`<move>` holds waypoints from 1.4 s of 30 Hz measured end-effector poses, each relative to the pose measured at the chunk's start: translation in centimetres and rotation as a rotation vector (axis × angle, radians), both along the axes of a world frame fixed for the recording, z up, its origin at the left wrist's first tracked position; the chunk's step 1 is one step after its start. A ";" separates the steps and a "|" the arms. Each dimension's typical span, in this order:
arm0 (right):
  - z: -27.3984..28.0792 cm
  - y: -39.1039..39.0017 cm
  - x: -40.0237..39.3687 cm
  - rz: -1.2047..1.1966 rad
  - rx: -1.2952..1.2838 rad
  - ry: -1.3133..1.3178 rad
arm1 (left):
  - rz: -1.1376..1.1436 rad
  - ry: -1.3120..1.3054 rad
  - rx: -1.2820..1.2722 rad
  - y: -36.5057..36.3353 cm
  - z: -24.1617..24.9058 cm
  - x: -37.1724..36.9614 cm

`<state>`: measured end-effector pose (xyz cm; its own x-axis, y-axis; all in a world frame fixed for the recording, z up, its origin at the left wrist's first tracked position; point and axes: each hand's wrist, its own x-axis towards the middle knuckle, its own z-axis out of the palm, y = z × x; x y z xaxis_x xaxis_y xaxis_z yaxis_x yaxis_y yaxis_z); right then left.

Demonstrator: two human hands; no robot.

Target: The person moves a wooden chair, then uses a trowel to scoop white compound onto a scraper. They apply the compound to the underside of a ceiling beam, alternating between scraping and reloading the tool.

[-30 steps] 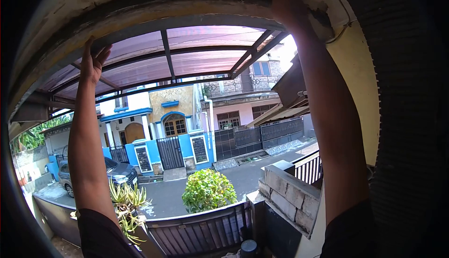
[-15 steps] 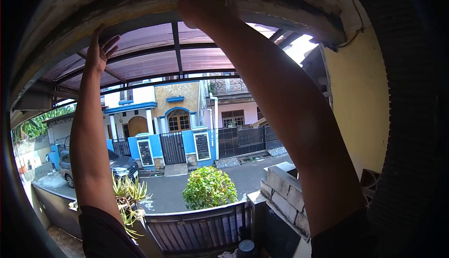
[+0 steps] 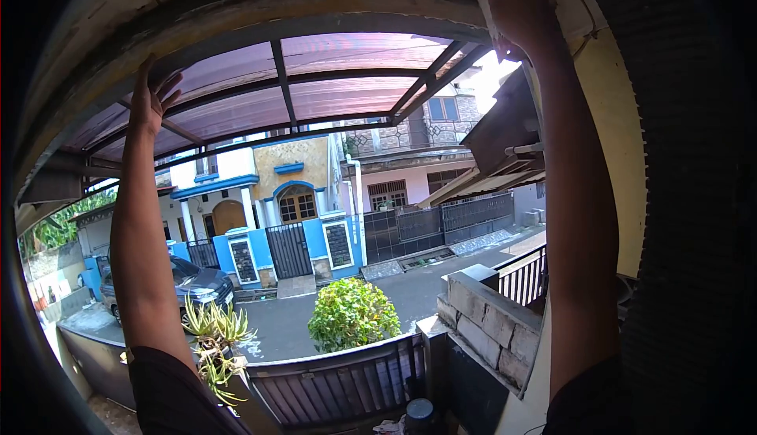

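Both arms reach overhead to a weathered beam (image 3: 331, 3) with flaking paint. My left hand (image 3: 152, 102) is raised at the beam's left part, its fingers apart and its fingertips at the lower edge; nothing shows in it. At the beam's right end my right hand (image 3: 522, 16) is up, fingers curled. Along its left side shows a thin whitish and reddish piece (image 3: 490, 1), which I cannot make out clearly. Dark shadow and the hand itself hide most of the grip.
A metal-framed translucent canopy (image 3: 347, 96) spreads beyond the beam. Below are a dark gate (image 3: 339, 384), a spiky potted plant (image 3: 214, 332), a round bush (image 3: 353, 317) and a block wall (image 3: 489, 325). A yellow wall (image 3: 611, 159) stands at right; a car (image 3: 197, 281) is parked outside.
My right hand has moved right along the beam, from its middle to its right end. My left hand stays at the left part, slightly lower and further left in view.
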<state>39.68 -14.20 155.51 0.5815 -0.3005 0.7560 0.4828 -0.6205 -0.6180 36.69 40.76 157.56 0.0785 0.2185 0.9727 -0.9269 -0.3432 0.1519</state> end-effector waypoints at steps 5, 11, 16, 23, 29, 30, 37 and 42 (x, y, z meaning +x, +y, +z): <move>5.6 -7.3 7.9 -0.127 -0.270 -0.333 | 0.019 0.025 -0.025 -0.4 0.0 -0.1; 3.5 -1.8 13.7 -0.445 -0.491 -0.563 | 0.035 0.036 -0.048 0.2 0.4 0.1; 3.3 10.2 14.2 -0.415 -0.173 -1.222 | 0.014 0.051 -0.065 1.0 0.7 0.2; -4.2 20.0 4.7 -0.266 -0.454 -0.920 | -0.006 0.040 -0.052 2.3 1.2 0.7; -5.1 13.0 4.3 -0.312 -0.250 -1.165 | -0.017 0.034 -0.040 3.5 1.6 1.1; -4.8 10.6 5.1 -0.319 -0.219 -1.165 | -0.028 0.037 -0.039 3.5 1.7 1.1; -1.5 -8.0 18.0 -0.734 0.077 -1.018 | -0.063 0.034 -0.075 3.3 1.8 1.1; 0.2 -13.8 20.6 -0.720 0.000 -0.718 | -0.055 0.058 -0.115 2.8 1.9 0.8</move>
<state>60.25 -28.03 155.68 -0.3292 -0.3999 0.8554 0.2510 -0.9104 -0.3289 37.52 43.58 159.41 0.1489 0.3218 0.9350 -0.9323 -0.2694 0.2412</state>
